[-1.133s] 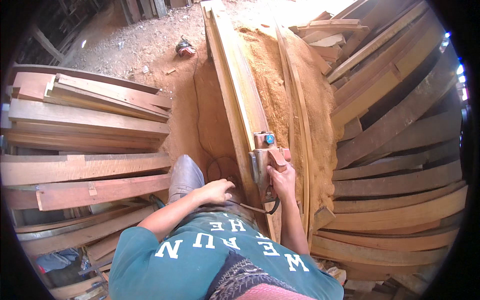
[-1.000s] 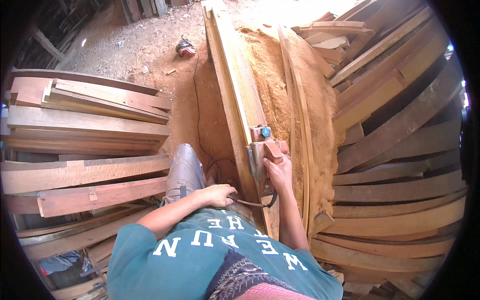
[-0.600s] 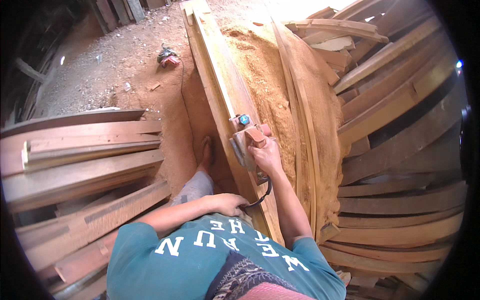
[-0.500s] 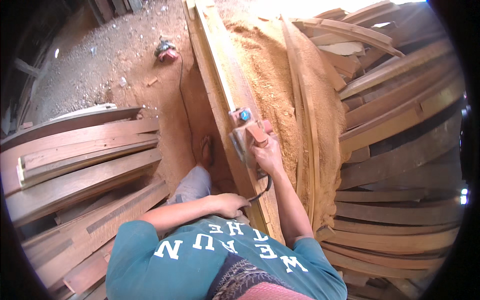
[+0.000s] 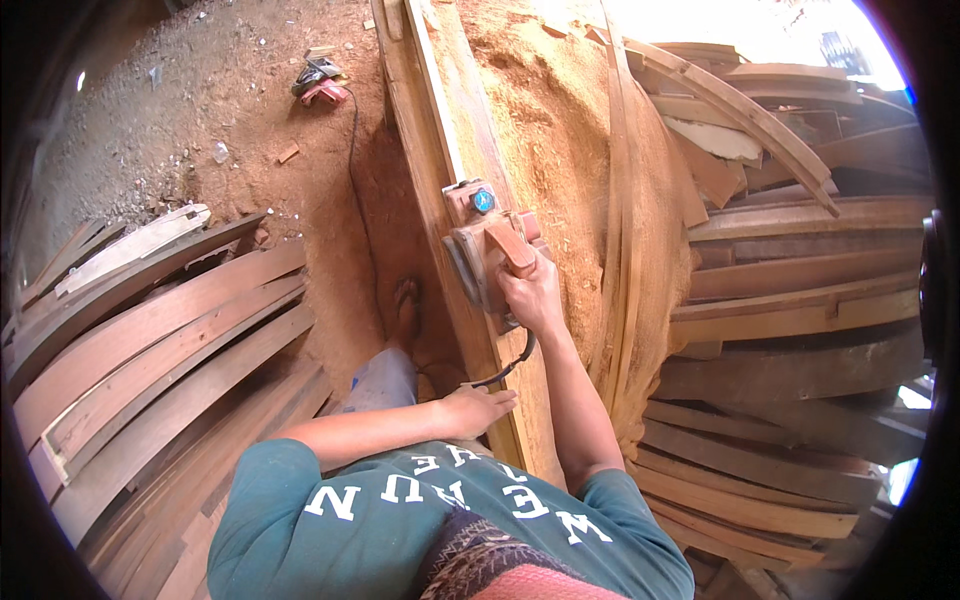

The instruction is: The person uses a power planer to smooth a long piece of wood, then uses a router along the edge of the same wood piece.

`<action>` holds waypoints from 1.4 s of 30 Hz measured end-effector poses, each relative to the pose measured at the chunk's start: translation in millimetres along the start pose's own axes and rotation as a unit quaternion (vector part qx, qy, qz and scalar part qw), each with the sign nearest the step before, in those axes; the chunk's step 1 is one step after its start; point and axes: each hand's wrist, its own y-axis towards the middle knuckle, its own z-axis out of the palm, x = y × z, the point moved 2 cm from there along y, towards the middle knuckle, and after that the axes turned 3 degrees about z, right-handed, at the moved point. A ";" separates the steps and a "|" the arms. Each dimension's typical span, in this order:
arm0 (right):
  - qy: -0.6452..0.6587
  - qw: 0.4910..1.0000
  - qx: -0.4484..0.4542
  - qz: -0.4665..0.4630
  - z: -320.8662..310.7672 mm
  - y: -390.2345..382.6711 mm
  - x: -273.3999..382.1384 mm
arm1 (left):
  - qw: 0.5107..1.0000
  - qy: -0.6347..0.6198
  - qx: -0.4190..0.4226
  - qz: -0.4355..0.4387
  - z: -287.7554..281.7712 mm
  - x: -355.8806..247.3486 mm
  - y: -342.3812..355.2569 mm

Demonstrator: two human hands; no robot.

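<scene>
My right hand [image 5: 533, 293] is closed round the handle of an electric hand planer [image 5: 478, 262], a dusty tool with a blue knob at its front. The planer rests on a long wooden beam [image 5: 428, 170] that runs away from my body. From its rear a black power cord [image 5: 526, 348] curves back to my left hand [image 5: 476, 410]. That hand lies by the near end of the beam, with the cord caught at its thumb side and its fingers reaching over the wood. The palm side of both hands is hidden.
Sawdust and shavings [image 5: 550, 130] are heaped along the beam's right side, with thin strips [image 5: 617, 200] lying on them. Stacked boards [image 5: 180, 330] stand left, and a larger pile [image 5: 800, 270] fills the right. Another power tool [image 5: 322, 82] with a cord sits on the ground ahead.
The planer and my right hand have shifted slightly forward and left along the beam. My left hand has moved a little to the right, further over the beam. The view has turned slightly.
</scene>
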 end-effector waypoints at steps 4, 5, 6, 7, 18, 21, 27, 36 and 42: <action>-0.036 0.999 -0.012 -0.016 11.6 54.9 31.5 | 0.998 0.029 -0.026 -0.048 -36.1 22.7 -1.8; -0.027 1.000 -0.010 -0.013 14.8 67.9 43.9 | 0.997 0.031 -0.048 -0.054 -35.7 33.8 0.1; -0.017 1.000 -0.009 -0.010 16.7 79.9 51.5 | 0.995 0.033 -0.069 -0.059 -44.4 38.0 0.2; -0.005 1.000 0.011 0.018 19.8 96.3 44.3 | 0.994 0.031 -0.070 -0.073 -51.8 41.4 0.7; -0.043 0.998 -0.006 -0.049 57.6 229.1 125.5 | 0.975 0.078 -0.134 -0.159 -97.3 82.3 3.4; -0.052 0.997 -0.001 -0.058 66.5 276.5 129.8 | 0.978 0.074 -0.138 -0.137 -93.5 92.1 2.5; -0.068 0.996 0.019 -0.063 84.3 366.6 151.4 | 0.989 0.047 -0.095 -0.104 -104.1 105.1 -1.7; -0.106 0.988 0.021 -0.109 131.2 469.0 238.8 | 0.988 -0.019 -0.130 -0.086 -92.5 118.7 7.1; -0.032 0.988 0.053 -0.142 151.0 592.5 263.0 | 0.980 -0.034 -0.191 -0.040 -69.2 129.8 6.7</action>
